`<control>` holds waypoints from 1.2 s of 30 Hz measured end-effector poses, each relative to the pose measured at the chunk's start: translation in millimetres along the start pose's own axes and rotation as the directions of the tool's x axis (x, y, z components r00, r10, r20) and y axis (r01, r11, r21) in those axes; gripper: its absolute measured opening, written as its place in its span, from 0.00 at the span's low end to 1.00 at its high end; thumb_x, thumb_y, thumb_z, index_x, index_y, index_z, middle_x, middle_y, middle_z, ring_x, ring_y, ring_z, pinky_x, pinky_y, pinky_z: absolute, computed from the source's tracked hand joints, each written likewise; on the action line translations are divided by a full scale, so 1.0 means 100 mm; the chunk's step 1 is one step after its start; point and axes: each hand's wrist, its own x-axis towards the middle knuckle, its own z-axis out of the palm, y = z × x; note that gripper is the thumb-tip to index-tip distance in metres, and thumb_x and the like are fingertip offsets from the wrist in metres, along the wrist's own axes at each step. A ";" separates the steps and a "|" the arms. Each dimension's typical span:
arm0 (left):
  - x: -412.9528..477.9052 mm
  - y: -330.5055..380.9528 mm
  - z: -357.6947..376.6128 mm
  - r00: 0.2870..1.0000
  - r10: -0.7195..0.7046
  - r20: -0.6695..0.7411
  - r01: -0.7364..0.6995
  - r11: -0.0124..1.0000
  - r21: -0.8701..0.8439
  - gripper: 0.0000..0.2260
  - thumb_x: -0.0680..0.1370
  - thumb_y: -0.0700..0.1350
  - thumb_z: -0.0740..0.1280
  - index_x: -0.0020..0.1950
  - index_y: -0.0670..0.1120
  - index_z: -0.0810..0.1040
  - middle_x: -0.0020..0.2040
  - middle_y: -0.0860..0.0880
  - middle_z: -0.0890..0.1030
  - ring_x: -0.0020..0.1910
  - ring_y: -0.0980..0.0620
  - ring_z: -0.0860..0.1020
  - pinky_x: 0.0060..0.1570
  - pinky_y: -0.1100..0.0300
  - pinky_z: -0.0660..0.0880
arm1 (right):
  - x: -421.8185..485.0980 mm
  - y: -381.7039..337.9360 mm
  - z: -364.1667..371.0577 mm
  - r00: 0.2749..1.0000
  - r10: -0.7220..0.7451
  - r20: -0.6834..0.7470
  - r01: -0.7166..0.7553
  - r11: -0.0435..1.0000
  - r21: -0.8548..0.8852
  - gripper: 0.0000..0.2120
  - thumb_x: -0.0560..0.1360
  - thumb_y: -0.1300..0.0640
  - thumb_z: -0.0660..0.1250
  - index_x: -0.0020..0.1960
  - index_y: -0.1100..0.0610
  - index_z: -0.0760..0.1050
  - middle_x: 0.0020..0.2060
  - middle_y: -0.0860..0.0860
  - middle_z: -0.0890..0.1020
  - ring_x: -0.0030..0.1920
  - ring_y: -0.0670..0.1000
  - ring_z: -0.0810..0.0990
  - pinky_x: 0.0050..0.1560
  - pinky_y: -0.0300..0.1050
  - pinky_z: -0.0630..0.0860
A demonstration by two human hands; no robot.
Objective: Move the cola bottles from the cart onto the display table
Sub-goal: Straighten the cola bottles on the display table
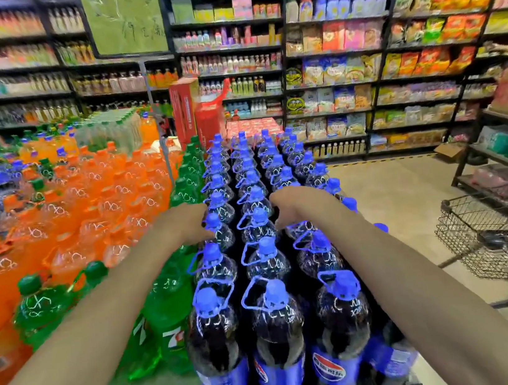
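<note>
Four long rows of cola bottles point(266, 255) run from 6 o'clock up towards 12, blue caps packed touching. Left hand point(185, 223) sits at the left row's necks, about 9 o'clock of the block's middle. Right hand point(296, 204) is over the third row at about 3 o'clock. Both are blurred, so I cannot tell whether the fingers are curled round a neck or only touching. Green bottles point(43, 306) stand at 8 o'clock and orange bottles point(100, 197) at 10. A wire cart point(481, 238) at 4 o'clock shows no bottles in its visible part. Judgement: loading looks far along, maybe finishing — though the surface under the block is hidden, so table or trolley unconfirmed.
</note>
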 end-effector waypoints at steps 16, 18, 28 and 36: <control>0.72 -0.16 0.48 0.993 0.017 0.119 0.000 0.989 -0.146 0.49 0.69 0.61 0.78 0.80 0.45 0.55 0.73 0.43 0.72 0.69 0.41 0.73 0.61 0.49 0.73 | 0.88 0.15 0.47 0.989 -0.043 0.141 0.028 0.994 0.106 0.49 0.68 0.45 0.81 0.79 0.58 0.59 0.74 0.56 0.69 0.70 0.61 0.72 0.67 0.59 0.74; 0.80 -0.23 0.55 0.990 0.024 0.135 0.000 0.985 -0.174 0.48 0.68 0.62 0.78 0.79 0.45 0.59 0.73 0.43 0.72 0.69 0.41 0.72 0.65 0.48 0.73 | 0.92 0.15 0.51 0.990 -0.041 0.137 0.024 0.992 0.128 0.50 0.68 0.44 0.81 0.79 0.58 0.58 0.75 0.56 0.69 0.70 0.61 0.72 0.68 0.58 0.73; 0.97 -0.41 0.71 0.977 0.152 0.152 -0.101 0.950 -0.297 0.37 0.66 0.61 0.80 0.67 0.45 0.72 0.61 0.42 0.81 0.59 0.41 0.79 0.61 0.46 0.76 | 1.02 0.15 0.53 0.990 -0.074 0.122 0.041 0.967 0.251 0.44 0.62 0.47 0.84 0.72 0.56 0.69 0.67 0.55 0.77 0.64 0.61 0.76 0.64 0.58 0.75; 0.98 -0.44 0.80 0.978 0.179 0.112 -0.133 0.935 -0.329 0.32 0.67 0.61 0.80 0.63 0.49 0.73 0.53 0.42 0.83 0.51 0.42 0.82 0.57 0.44 0.79 | 0.94 0.11 0.52 0.998 0.011 0.065 -0.020 0.988 0.155 0.29 0.65 0.41 0.82 0.44 0.59 0.67 0.34 0.51 0.71 0.33 0.53 0.68 0.38 0.48 0.70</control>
